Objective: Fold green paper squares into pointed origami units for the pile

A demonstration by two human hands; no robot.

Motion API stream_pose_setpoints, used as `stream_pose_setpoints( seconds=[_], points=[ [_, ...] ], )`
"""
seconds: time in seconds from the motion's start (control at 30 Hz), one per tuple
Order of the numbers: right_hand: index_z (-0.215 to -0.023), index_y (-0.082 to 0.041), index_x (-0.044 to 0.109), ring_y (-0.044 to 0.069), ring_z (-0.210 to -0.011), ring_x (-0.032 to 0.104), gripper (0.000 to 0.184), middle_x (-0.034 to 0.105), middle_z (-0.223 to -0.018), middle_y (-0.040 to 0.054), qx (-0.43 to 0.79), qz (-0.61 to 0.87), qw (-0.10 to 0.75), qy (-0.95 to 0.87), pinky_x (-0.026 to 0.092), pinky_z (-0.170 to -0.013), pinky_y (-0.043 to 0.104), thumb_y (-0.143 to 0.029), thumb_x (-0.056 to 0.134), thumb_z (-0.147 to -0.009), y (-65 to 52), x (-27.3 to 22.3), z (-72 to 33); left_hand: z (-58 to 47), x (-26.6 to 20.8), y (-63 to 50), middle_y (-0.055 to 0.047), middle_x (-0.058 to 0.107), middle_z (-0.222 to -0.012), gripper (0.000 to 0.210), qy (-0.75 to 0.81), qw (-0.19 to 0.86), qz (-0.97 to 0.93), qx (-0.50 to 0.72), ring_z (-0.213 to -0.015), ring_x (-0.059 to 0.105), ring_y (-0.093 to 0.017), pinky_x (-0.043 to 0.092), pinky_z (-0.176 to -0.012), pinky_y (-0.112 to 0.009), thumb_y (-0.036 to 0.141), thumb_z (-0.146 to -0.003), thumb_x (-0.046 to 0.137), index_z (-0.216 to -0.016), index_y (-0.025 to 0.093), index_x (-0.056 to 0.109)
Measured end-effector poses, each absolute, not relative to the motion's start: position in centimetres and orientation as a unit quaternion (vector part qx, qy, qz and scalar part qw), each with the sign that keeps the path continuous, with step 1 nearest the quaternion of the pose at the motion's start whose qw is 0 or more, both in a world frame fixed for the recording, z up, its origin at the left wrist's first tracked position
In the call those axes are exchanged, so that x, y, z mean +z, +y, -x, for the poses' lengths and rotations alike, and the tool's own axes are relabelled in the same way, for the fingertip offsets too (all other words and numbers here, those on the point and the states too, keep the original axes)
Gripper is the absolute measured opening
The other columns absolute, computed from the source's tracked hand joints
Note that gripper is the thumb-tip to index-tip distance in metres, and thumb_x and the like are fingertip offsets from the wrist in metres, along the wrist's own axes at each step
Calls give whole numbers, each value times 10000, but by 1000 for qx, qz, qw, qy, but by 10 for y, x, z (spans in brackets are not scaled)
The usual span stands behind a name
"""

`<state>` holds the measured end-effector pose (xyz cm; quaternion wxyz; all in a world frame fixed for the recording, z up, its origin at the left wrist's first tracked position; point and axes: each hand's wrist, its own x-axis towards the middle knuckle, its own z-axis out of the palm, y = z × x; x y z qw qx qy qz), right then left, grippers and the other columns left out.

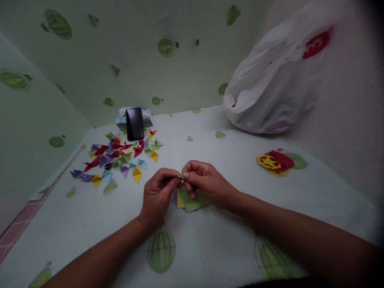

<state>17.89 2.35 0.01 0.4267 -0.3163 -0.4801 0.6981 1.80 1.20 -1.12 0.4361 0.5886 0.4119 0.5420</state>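
Between my two hands is a small piece of folded green paper (181,176), mostly covered by fingertips. My left hand (160,194) pinches it from the left with thumb and index finger. From the other side, the thumb and fingers of my right hand (207,182) close on it. Just under the hands lies a small stack of square coloured paper (193,203), green on top, with yellow and purple edges showing. To the left spreads a pile of folded origami paper pieces (115,156) in red, purple, yellow, blue, green and orange.
A black phone (135,124) leans against a tissue box (147,117) behind the pile. At the back right stands a white plastic bag (270,88). Red and yellow cut-out pieces (274,162) lie at the right. The cover (204,248) has a green balloon print.
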Motion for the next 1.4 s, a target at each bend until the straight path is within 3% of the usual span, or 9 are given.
stream_pose_setpoints(
  seconds=[0.37, 0.6, 0.8, 1.03, 1.4],
  points=[
    [-761, -201, 479, 68, -397, 460, 277, 543, -519, -78, 657, 348, 437, -507, 351, -422, 204, -407, 653, -824, 21, -3, -176, -17, -13, 12, 20, 676, -738, 67, 411, 423, -608, 531, -676, 629, -105, 509, -668, -213, 123, -826, 686, -831, 190, 688],
    [-829, -207, 472, 77, -415, 453, 178, 531, -529, -78, 639, 347, 448, -520, 364, -459, 219, -348, 568, -881, 19, 0, -178, -17, -16, 16, 17, 679, -686, 68, 415, 526, -521, 528, -650, 645, -117, 511, -658, -225, 198, -810, 714, -835, 176, 655],
    [-904, -211, 498, 86, -444, 453, 141, 485, -554, -89, 560, 392, 460, -567, 354, -450, 218, -285, 602, -842, 24, 0, -181, -18, -19, 20, 31, 656, -692, 107, 378, 606, -464, 524, -631, 621, -91, 497, -652, -201, 220, -808, 724, -849, 179, 635],
    [-924, -212, 526, 93, -486, 437, 116, 475, -586, -76, 519, 389, 452, -612, 338, -487, 233, -267, 599, -854, 24, -6, -180, -18, -19, 20, 19, 651, -742, 121, 373, 625, -458, 511, -637, 604, -82, 485, -651, -193, 233, -807, 730, -860, 170, 642],
    [-880, -214, 546, 125, -597, 513, 37, 566, -685, -13, 240, 410, 456, -753, 392, -586, 259, -187, 529, -898, 19, -6, -185, -18, -16, 19, 17, 629, -722, 137, 399, 586, -501, 496, -610, 591, -92, 484, -622, -212, 246, -782, 733, -834, 156, 645]
  ],
)
